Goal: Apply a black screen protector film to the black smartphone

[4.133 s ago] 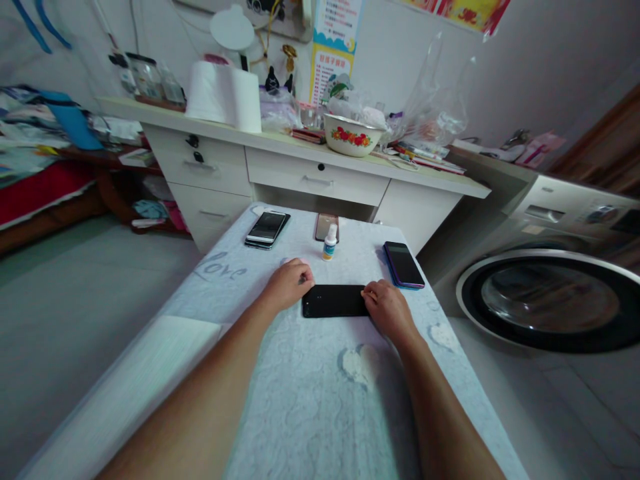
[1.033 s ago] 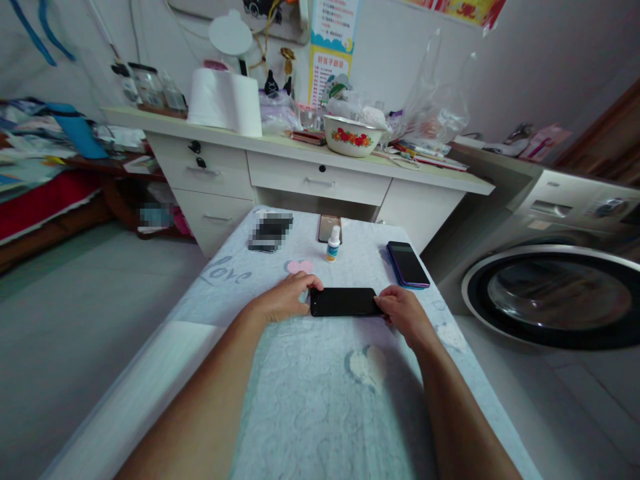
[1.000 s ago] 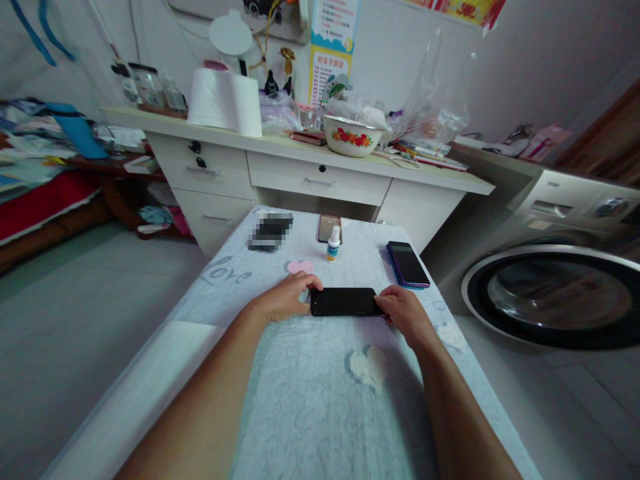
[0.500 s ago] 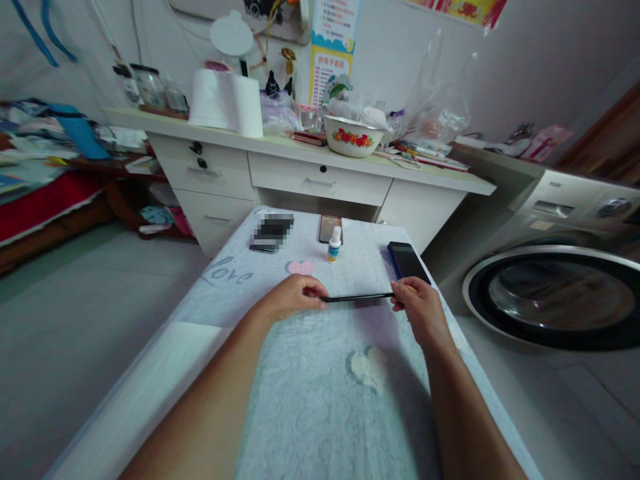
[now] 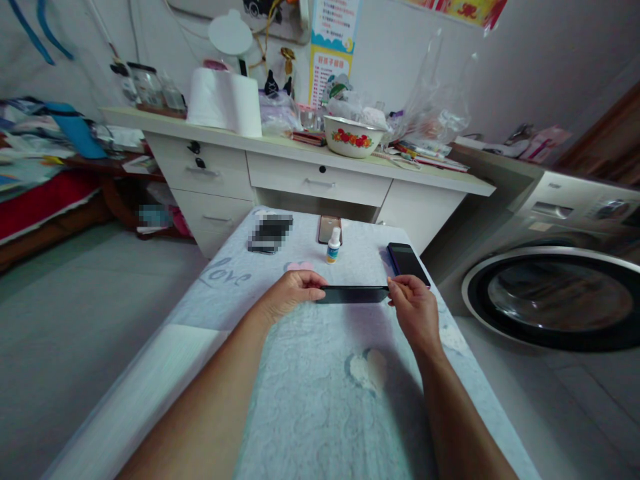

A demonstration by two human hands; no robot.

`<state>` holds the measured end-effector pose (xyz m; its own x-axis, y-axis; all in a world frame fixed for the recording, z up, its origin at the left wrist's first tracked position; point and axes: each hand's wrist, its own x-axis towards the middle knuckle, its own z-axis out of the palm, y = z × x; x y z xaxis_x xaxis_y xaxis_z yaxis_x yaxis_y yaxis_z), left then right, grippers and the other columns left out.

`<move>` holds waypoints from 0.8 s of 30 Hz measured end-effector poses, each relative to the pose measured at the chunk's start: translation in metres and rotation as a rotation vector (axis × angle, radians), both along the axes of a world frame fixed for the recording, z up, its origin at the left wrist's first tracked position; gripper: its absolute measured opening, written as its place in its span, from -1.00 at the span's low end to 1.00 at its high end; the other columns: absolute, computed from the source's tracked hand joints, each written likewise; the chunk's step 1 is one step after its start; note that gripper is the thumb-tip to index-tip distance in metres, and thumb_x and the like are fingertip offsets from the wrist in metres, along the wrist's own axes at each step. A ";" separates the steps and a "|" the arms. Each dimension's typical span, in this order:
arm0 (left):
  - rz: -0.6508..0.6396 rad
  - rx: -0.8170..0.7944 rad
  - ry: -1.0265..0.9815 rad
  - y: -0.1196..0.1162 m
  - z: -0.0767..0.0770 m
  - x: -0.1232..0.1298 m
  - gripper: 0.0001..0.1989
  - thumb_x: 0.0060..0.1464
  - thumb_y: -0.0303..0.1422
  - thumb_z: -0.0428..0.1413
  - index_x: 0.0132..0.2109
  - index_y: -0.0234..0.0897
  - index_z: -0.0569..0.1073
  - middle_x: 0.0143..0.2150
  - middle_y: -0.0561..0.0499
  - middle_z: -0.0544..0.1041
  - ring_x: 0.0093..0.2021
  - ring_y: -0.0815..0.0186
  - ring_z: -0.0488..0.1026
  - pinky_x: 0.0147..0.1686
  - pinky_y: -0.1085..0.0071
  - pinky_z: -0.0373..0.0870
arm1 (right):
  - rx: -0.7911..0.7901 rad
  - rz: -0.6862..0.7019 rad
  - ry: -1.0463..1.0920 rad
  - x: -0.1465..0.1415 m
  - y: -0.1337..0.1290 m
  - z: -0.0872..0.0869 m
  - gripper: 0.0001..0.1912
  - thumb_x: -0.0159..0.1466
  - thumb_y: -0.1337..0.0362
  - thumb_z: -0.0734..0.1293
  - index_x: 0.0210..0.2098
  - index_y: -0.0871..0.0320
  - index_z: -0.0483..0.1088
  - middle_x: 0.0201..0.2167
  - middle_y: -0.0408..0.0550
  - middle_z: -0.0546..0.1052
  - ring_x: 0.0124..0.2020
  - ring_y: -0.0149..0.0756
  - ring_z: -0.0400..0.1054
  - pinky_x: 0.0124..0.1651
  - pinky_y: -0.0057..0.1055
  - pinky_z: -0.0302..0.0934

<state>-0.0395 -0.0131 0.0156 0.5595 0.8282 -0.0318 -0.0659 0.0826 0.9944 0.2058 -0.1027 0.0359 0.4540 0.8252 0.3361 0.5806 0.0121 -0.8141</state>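
Note:
A thin dark phone is held sideways between my two hands, its face tilted toward me. The left end is pinched by my left hand, the right end by my right hand. Both hands are closed on it above the cloth-covered table. Beyond the phone stands a small white spray bottle with a blue and orange label. Just behind my right hand lies another dark phone. A brownish phone or case rests behind the bottle.
A pixelated dark object lies at the table's far left. White drawers stand behind, carrying a tissue roll and a flowered bowl. To the right is a front-loading washing machine.
The phone has tilted from nearly edge-on, so more of its dark face shows. Both hands have turned with it and stay at its ends.

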 end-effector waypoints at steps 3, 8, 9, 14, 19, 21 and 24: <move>-0.022 -0.033 -0.024 0.002 0.000 -0.001 -0.73 -0.25 -0.36 0.31 -0.30 -0.36 0.53 -0.45 0.08 0.46 -0.42 0.42 0.34 -0.35 0.46 0.24 | 0.095 -0.077 -0.269 -0.003 0.000 -0.001 -0.72 0.26 0.07 0.27 -0.30 0.16 0.45 -0.33 -0.01 0.45 -0.31 -0.25 0.37 -0.20 -0.32 0.27; -0.063 -0.077 -0.049 0.005 -0.001 -0.002 -0.71 -0.25 -0.36 0.32 -0.29 -0.36 0.53 -0.40 0.07 0.49 -0.38 0.42 0.36 -0.30 0.45 0.24 | 0.168 -0.079 -0.447 -0.013 0.000 0.000 -0.83 0.27 0.23 0.26 -0.32 0.14 0.46 -0.36 -0.06 0.40 -0.31 -0.28 0.34 -0.20 -0.34 0.24; -0.067 -0.082 -0.050 0.005 -0.002 -0.003 -0.71 -0.25 -0.36 0.32 -0.29 -0.36 0.53 -0.40 0.07 0.49 -0.38 0.42 0.36 -0.29 0.45 0.24 | 0.173 -0.069 -0.457 -0.015 0.000 0.000 -0.84 0.27 0.24 0.26 -0.32 0.14 0.46 -0.35 -0.06 0.39 -0.31 -0.29 0.34 -0.20 -0.35 0.24; -0.067 -0.074 -0.052 0.006 -0.002 -0.002 -0.70 -0.26 -0.36 0.32 -0.30 -0.37 0.50 -0.42 0.09 0.46 -0.39 0.43 0.34 -0.31 0.46 0.23 | 0.197 0.004 -0.442 -0.030 0.000 -0.002 -0.83 0.30 0.28 0.23 -0.29 0.12 0.46 -0.34 -0.08 0.36 -0.33 -0.33 0.33 -0.21 -0.38 0.25; -0.061 -0.067 -0.037 0.004 0.002 -0.001 -0.70 -0.26 -0.36 0.31 -0.31 -0.37 0.47 -0.44 0.10 0.43 -0.41 0.44 0.32 -0.34 0.47 0.22 | 0.199 0.069 -0.432 -0.046 -0.001 -0.003 -0.81 0.32 0.30 0.20 -0.23 0.11 0.46 -0.32 -0.07 0.34 -0.32 -0.34 0.32 -0.21 -0.39 0.26; -0.065 -0.065 -0.037 0.004 0.003 -0.001 -0.71 -0.25 -0.37 0.31 -0.31 -0.36 0.47 -0.43 0.09 0.44 -0.41 0.43 0.33 -0.33 0.46 0.22 | 0.204 0.096 -0.439 -0.051 0.000 -0.003 -0.80 0.32 0.31 0.20 -0.21 0.12 0.46 -0.32 -0.07 0.33 -0.32 -0.34 0.32 -0.22 -0.40 0.26; -0.076 -0.055 -0.036 0.004 0.003 -0.001 -0.71 -0.25 -0.36 0.30 -0.31 -0.35 0.46 -0.43 0.09 0.44 -0.40 0.42 0.34 -0.33 0.45 0.23 | 0.212 0.129 -0.448 -0.056 0.000 -0.002 -0.80 0.33 0.31 0.19 -0.19 0.11 0.46 -0.32 -0.07 0.34 -0.32 -0.35 0.32 -0.21 -0.41 0.27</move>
